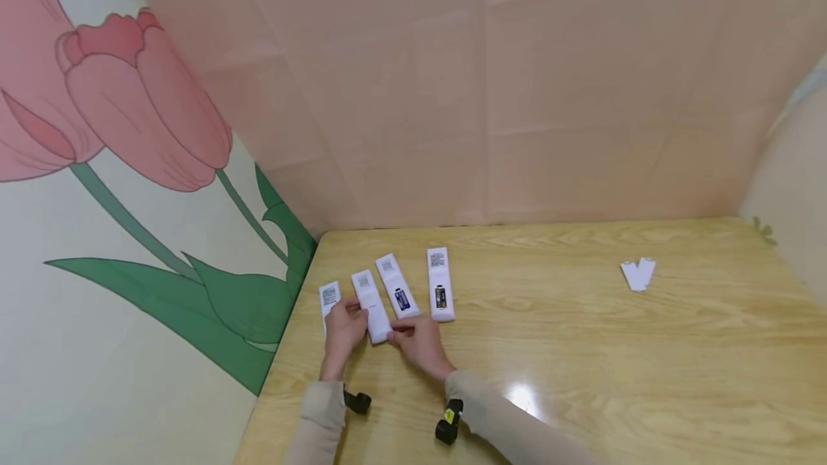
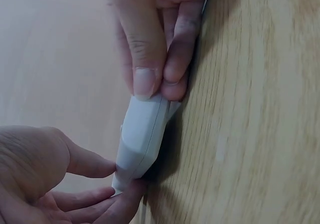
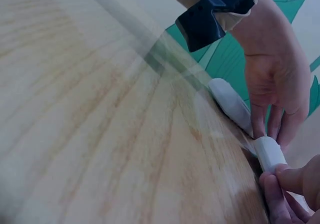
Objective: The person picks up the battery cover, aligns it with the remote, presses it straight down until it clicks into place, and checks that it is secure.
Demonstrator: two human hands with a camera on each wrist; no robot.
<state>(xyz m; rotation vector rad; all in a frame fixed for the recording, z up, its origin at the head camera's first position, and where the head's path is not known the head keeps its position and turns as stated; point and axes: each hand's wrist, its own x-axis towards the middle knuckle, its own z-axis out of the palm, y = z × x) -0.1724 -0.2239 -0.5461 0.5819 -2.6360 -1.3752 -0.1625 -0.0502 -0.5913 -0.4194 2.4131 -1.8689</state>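
At the table (image 1: pixel 581 364), left hand (image 1: pixel 345 330) and right hand (image 1: pixel 423 343) flank one white remote (image 1: pixel 372 307).

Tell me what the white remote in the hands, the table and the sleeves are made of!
The remote: probably hard plastic, smooth and fairly matt, with a thin seam along its side. The table: wood, or a wood-look covering; grain lines show, and a bright reflection suggests gloss. The sleeves: likely dull cloth, because they crease.

Forward-down head view from above, close wrist views, shared remote (image 2: pixel 141 129)
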